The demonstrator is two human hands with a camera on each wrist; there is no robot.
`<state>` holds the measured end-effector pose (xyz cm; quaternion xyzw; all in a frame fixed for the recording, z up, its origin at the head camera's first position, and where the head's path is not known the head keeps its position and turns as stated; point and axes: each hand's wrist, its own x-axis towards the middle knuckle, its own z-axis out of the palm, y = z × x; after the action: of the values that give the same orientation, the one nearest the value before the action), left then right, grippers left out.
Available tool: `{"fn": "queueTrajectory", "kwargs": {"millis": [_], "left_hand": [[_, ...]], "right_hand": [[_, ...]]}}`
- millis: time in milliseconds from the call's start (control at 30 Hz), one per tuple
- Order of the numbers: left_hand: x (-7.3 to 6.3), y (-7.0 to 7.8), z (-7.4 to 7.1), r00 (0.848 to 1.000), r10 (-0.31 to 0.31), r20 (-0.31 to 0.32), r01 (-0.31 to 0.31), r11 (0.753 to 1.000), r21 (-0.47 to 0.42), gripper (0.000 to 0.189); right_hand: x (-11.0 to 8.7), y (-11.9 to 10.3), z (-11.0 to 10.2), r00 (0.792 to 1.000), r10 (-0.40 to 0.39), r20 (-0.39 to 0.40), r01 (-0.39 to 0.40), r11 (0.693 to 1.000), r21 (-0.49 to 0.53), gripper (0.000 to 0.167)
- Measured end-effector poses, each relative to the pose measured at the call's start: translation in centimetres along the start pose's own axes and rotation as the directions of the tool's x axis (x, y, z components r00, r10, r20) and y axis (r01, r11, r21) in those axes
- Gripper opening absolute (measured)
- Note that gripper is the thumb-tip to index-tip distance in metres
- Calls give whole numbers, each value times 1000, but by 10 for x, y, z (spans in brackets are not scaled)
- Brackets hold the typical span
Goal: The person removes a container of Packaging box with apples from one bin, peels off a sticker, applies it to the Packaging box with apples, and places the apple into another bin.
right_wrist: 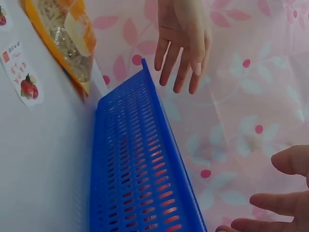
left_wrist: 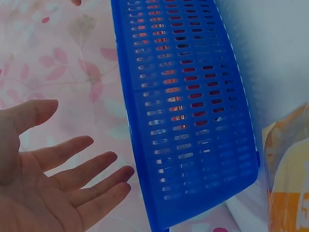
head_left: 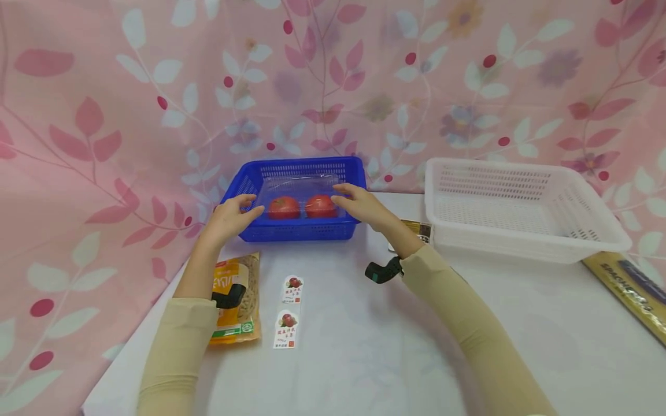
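A blue plastic basket stands at the back of the table. Inside it lies a clear plastic box with two red tomato-like fruits showing through. My left hand hovers by the basket's left front corner, its fingers spread and holding nothing. In the left wrist view that hand has its fingertips close to the rim; whether they touch it I cannot tell. My right hand is above the basket's right side, fingers extended, nothing in its grasp. Part of the right hand also appears in its own wrist view.
A white basket stands at the right, beside a gold packet. Nearer me on the left lies an orange food bag, next to two apple-print labels. Another small packet is partly behind my right forearm. A floral curtain hangs behind.
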<state>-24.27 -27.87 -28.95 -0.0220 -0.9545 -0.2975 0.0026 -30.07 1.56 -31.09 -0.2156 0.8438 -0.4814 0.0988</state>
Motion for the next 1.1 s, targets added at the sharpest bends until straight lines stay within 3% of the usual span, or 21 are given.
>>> {"fn": "queueTrajectory", "kwargs": {"millis": [367,633,933,1100], "left_hand": [[30,-7,0,999,-30,43,33,998,-54,66],[49,-18,6,996,-76,38,77,997,-13,66],[61,-30,16,992,-117,55,121,989,-83,76],[63,-36,25,987,-143,72,151,981,-123,79]], "right_hand": [[31,-1,7,992,125,33,-129,981,144,60],[51,1,20,982,188,18,-189,970,153,63],[64,8,31,976,219,-8,-216,969,123,60],[68,15,35,967,254,17,-254,960,119,64]]}}
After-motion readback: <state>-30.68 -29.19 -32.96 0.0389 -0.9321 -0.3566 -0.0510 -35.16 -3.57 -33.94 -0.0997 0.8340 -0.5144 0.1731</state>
